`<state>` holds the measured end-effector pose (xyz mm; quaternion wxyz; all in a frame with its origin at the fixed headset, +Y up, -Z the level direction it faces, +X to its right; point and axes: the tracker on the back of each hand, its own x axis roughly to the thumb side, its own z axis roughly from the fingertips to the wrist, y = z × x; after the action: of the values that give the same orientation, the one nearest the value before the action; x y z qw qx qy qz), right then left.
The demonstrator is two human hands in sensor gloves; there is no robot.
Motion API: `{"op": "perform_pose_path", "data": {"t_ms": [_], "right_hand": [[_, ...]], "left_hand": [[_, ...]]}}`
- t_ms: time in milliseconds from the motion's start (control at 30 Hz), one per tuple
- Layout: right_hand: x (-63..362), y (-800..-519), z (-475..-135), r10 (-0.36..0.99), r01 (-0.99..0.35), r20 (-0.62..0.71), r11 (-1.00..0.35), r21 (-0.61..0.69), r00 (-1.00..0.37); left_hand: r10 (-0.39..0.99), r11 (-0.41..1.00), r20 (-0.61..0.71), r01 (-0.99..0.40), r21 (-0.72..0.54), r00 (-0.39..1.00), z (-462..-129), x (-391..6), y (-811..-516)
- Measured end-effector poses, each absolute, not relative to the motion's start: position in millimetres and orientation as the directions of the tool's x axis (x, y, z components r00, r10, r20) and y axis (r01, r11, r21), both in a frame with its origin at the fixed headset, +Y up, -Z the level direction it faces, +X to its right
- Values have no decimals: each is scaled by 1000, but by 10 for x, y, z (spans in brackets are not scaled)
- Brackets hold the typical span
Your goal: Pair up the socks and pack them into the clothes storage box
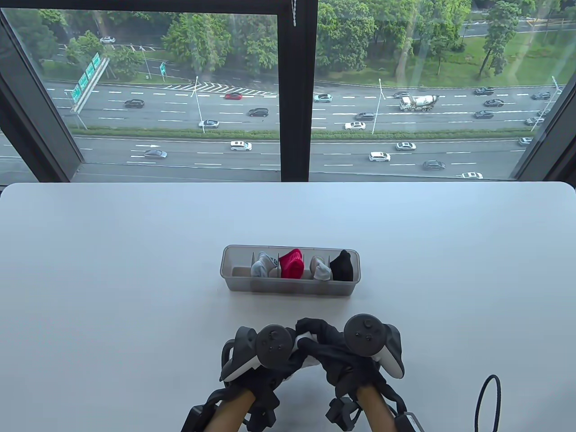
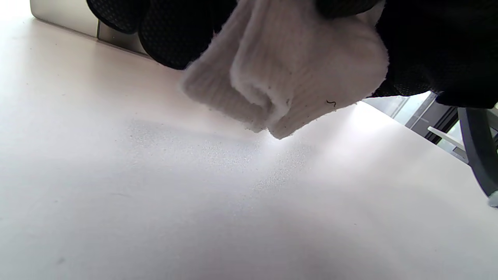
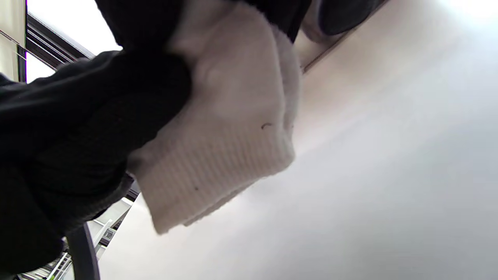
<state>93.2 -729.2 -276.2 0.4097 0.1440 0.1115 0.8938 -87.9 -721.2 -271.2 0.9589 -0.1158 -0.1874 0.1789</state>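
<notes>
Both gloved hands meet near the table's front edge, below the storage box (image 1: 234,281). My left hand (image 1: 281,360) and my right hand (image 1: 321,346) both grip a folded white sock bundle (image 1: 305,338), mostly hidden between them in the table view. In the left wrist view the white socks (image 2: 288,74) hang just above the table, fingers curled over their top. The right wrist view shows the same ribbed white socks (image 3: 229,128) held in dark fingers. The clear box has divided compartments holding a grey-white pair (image 1: 263,264), a red pair (image 1: 291,263), another grey-white pair (image 1: 320,269) and a black pair (image 1: 343,266); its leftmost compartment (image 1: 238,263) holds nothing.
The white table (image 1: 112,270) reaches to a large window at the back. A black cable loop (image 1: 488,402) lies at the front right edge. A chair part (image 2: 476,151) shows beyond the table edge in the left wrist view.
</notes>
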Motion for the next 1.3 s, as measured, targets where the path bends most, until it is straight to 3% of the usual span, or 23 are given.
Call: {"op": "perform_pose_path", "data": {"t_ms": [133, 267, 400, 633, 767, 833, 967, 1100, 1300], "right_hand": [[928, -7280, -2740, 749, -709, 150, -661, 246, -646], [955, -7300, -2742, 814, -762, 117, -576, 296, -569], [984, -7290, -2772, 840, -742, 173, -538, 400, -515], [953, -7267, -2736, 730, -695, 155, -683, 225, -666], [936, -7264, -2711, 787, -756, 95, -614, 227, -610], [941, -7280, -2714, 794, -755, 108, -604, 254, -599], [899, -7212, -2742, 807, -680, 233, -585, 442, -542], [941, -7195, -2761, 808, -719, 216, -587, 373, -548], [1012, -7229, -2781, 738, -703, 154, -674, 227, -657]], "left_hand": [[353, 919, 309, -265, -292, 883, -2678, -884, -7197], [358, 930, 334, -300, -213, 872, -2667, -866, -7138], [397, 909, 341, -313, -277, 852, -2699, -885, -7151], [388, 913, 346, -304, -273, 854, -2674, -882, -7126], [286, 946, 347, -207, -248, 893, -2641, -805, -7128], [278, 954, 355, -215, -208, 893, -2650, -796, -7126], [353, 929, 350, -281, -242, 867, -2680, -878, -7112], [399, 912, 346, -327, -249, 849, -2700, -928, -7121], [295, 954, 358, -251, -165, 886, -2616, -799, -7073]]}}
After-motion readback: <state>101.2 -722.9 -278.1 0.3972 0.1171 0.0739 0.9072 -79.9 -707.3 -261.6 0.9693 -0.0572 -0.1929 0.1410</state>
